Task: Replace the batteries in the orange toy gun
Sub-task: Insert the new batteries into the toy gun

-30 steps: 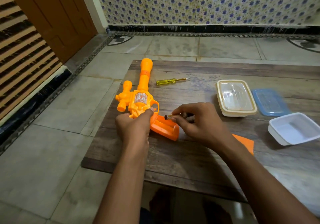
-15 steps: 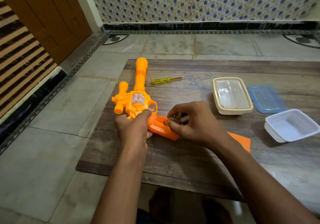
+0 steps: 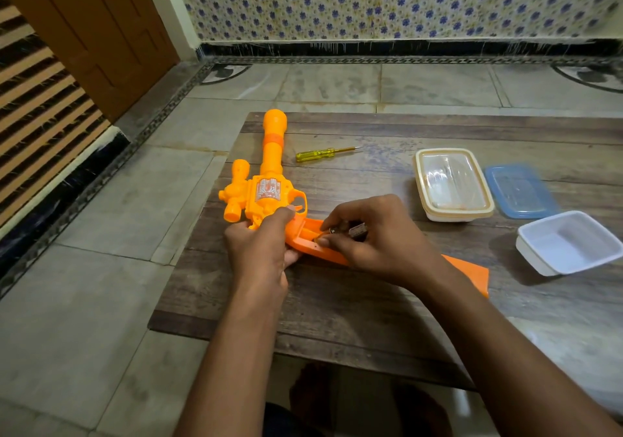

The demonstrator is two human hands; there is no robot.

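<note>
Toy gun [image 3: 266, 197] lay on tabletop [image 3: 337, 311]. Our left hand [image 3: 261, 251] gripped its body to steady it. Our right hand [image 3: 377, 237] pinched a battery [image 3: 333, 231] at the open compartment [image 3: 308, 231], probably for insertion.

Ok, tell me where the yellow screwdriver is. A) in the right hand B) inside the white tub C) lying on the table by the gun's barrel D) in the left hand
C: the yellow screwdriver lies on the table beside the toy gun's barrel, away from the left hand and right hand.
</note>
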